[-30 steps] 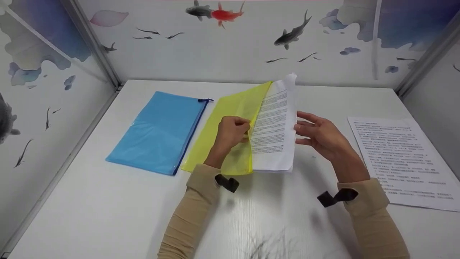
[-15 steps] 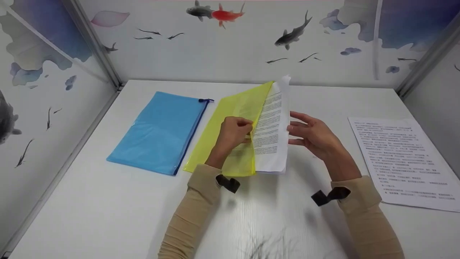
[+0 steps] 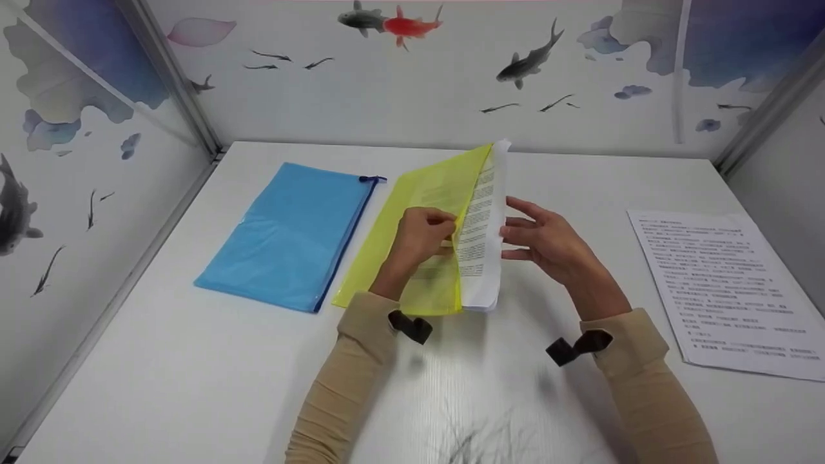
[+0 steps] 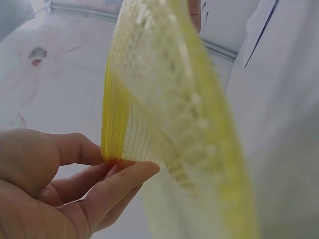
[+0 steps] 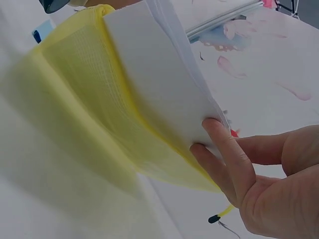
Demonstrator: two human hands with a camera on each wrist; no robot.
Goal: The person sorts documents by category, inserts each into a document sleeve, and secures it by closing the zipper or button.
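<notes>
A yellow mesh zip pouch (image 3: 419, 219) lies mid-table with its open side lifted. My left hand (image 3: 419, 235) pinches the raised upper edge of the pouch (image 4: 164, 99) between thumb and fingers (image 4: 119, 179). A stack of printed white papers (image 3: 485, 232) stands partly inside the opening, with a strip of it showing. My right hand (image 3: 541, 238) has its fingers stretched out, and the fingertips (image 5: 219, 144) press on the outer edge of the papers (image 5: 159, 89) beside the pouch (image 5: 84, 99).
A blue zip pouch (image 3: 293, 232) lies flat to the left of the yellow one. More printed sheets (image 3: 715, 283) lie at the right side of the white table (image 3: 193, 386). Painted partition walls enclose the table at the back and on both sides.
The paper stack has slid left, deeper into the yellow pouch, so less of it shows. My right hand has moved left with it. The left hand has kept its pinch.
</notes>
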